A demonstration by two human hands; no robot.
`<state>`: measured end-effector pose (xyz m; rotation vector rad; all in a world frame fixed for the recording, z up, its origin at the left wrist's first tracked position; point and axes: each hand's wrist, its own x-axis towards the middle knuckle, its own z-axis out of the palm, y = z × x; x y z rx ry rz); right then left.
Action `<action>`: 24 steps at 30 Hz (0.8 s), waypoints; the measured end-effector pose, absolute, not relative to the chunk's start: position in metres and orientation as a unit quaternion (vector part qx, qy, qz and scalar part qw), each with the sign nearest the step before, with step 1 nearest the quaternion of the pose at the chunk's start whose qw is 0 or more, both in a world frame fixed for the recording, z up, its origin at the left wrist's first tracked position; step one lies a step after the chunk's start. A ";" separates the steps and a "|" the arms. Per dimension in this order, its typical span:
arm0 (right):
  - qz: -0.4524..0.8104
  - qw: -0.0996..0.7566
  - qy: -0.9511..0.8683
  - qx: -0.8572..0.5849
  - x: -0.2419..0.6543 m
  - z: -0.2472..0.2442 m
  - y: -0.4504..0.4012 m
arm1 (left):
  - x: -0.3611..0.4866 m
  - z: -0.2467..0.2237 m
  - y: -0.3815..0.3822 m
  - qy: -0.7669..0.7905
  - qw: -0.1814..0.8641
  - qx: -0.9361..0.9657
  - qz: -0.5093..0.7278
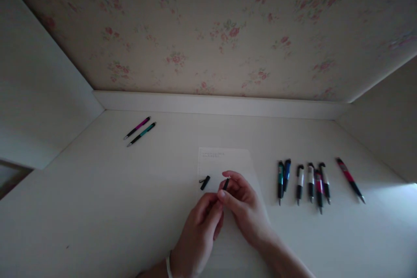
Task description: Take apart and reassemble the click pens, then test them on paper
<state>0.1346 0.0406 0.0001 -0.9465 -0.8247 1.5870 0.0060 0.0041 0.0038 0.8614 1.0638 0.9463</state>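
My left hand (200, 230) and my right hand (246, 208) meet over a sheet of paper (211, 163) with small writing near its top. A short black pen part (226, 183) with a pale tip sticks up between the fingers of my right hand, which are closed around it. The fingertips of my left hand pinch at its lower end, mostly hidden by both hands. Just left of them on the paper lies a black pen cap piece (205, 183) with a small piece at its side.
A purple pen (137, 127) and a teal pen (141, 134) lie at the back left. To the right lie a green pen (280, 182), a blue pen (286, 175), several white and pink pens (311, 182), and a separate red pen (350, 179). White panels and a papered wall enclose the desk.
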 end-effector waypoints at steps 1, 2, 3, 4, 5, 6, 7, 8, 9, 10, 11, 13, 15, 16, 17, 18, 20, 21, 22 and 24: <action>0.670 0.526 -0.340 -0.398 0.135 0.000 0.041 | 0.006 0.004 0.004 0.471 0.670 0.389 0.423; 0.679 0.520 -0.332 -0.397 0.135 0.000 0.041 | 0.006 0.004 0.005 0.468 0.670 0.386 0.428; 0.691 0.514 -0.323 -0.392 0.136 -0.001 0.041 | 0.006 0.004 0.005 0.466 0.674 0.378 0.432; 0.701 0.510 -0.315 -0.387 0.136 -0.001 0.041 | 0.006 0.004 0.006 0.463 0.679 0.368 0.435; 0.709 0.506 -0.310 -0.381 0.137 -0.001 0.040 | 0.006 0.004 0.006 0.461 0.682 0.362 0.437; 0.712 0.507 -0.309 -0.375 0.137 -0.001 0.040 | 0.006 0.004 0.007 0.461 0.683 0.360 0.437; 0.710 0.511 -0.312 -0.371 0.137 -0.001 0.039 | 0.006 0.005 0.007 0.461 0.682 0.363 0.436; 0.703 0.517 -0.319 -0.371 0.137 -0.001 0.039 | 0.006 0.005 0.007 0.461 0.680 0.370 0.433; 0.693 0.522 -0.329 -0.374 0.137 -0.001 0.039 | 0.005 0.005 0.007 0.462 0.678 0.378 0.429; 0.685 0.525 -0.336 -0.377 0.137 -0.001 0.039 | 0.005 0.005 0.006 0.464 0.674 0.387 0.425; 0.683 0.525 -0.337 -0.379 0.136 -0.001 0.039 | 0.005 0.004 0.006 0.465 0.670 0.395 0.423; 0.698 0.518 -0.320 -0.377 0.137 -0.001 0.040 | 0.005 0.002 0.005 0.464 0.665 0.403 0.425; 0.722 0.506 -0.294 -0.370 0.138 -0.001 0.041 | 0.005 0.000 0.004 0.460 0.667 0.396 0.432; 0.729 0.502 -0.286 -0.368 0.138 0.000 0.041 | 0.005 -0.001 0.004 0.459 0.670 0.391 0.434; 0.732 0.500 -0.284 -0.367 0.139 0.001 0.041 | 0.005 -0.001 0.005 0.458 0.672 0.387 0.434; 0.730 0.502 -0.286 -0.366 0.139 0.001 0.041 | 0.006 -0.001 0.005 0.458 0.674 0.385 0.433; 0.717 0.515 -0.299 -0.362 0.138 0.002 0.041 | 0.006 0.000 0.006 0.462 0.673 0.389 0.428; 0.710 0.523 -0.305 -0.361 0.137 0.002 0.041 | 0.005 0.000 0.006 0.464 0.669 0.394 0.426; 0.705 0.528 -0.306 -0.361 0.137 0.002 0.042 | 0.005 0.001 0.006 0.466 0.665 0.401 0.424; 0.707 0.528 -0.295 -0.366 0.136 0.002 0.043 | 0.004 0.003 0.006 0.467 0.657 0.414 0.423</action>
